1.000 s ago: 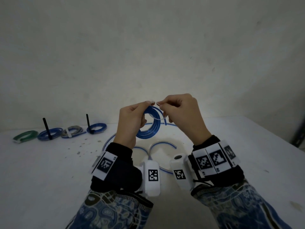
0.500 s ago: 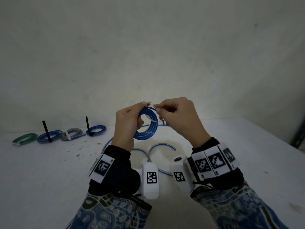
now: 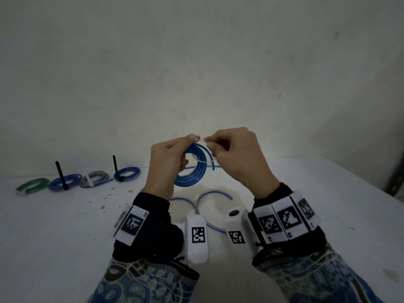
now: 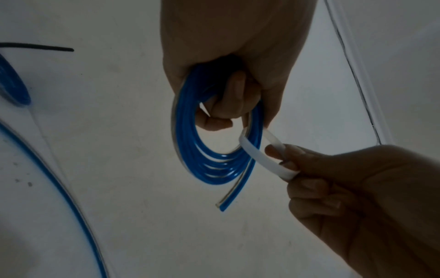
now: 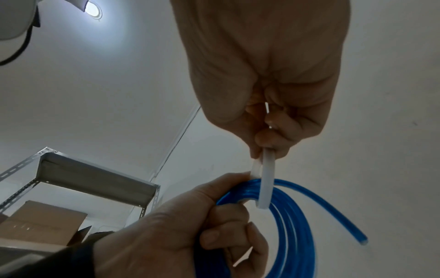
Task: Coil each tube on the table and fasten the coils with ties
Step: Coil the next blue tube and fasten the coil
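Observation:
My left hand (image 3: 169, 159) (image 4: 228, 105) grips a blue tube coil (image 3: 192, 169) (image 4: 190, 150) (image 5: 292, 216) held in the air above the white table (image 3: 54, 237). A white tie (image 3: 202, 159) (image 4: 259, 154) (image 5: 266, 178) loops around the coil's strands. My right hand (image 3: 231, 154) (image 4: 321, 178) (image 5: 266, 131) pinches the tie's ends just right of the coil's top. The coil's free end (image 4: 222, 205) (image 5: 361, 240) hangs loose. Loose blue tubes (image 3: 213, 193) lie curved on the table below my hands.
Several tied coils (image 3: 65, 182) sit in a row at the table's back left: a green one (image 3: 31, 185), blue ones with upright black ties (image 3: 115, 167), a grey one (image 3: 95, 178). The table's right edge (image 3: 371, 186) slants away. A metal shelf with a cardboard box (image 5: 43, 220) shows in the right wrist view.
Both hands with the coil have dipped slightly, then risen again. The right hand keeps working the white tie at the coil's top.

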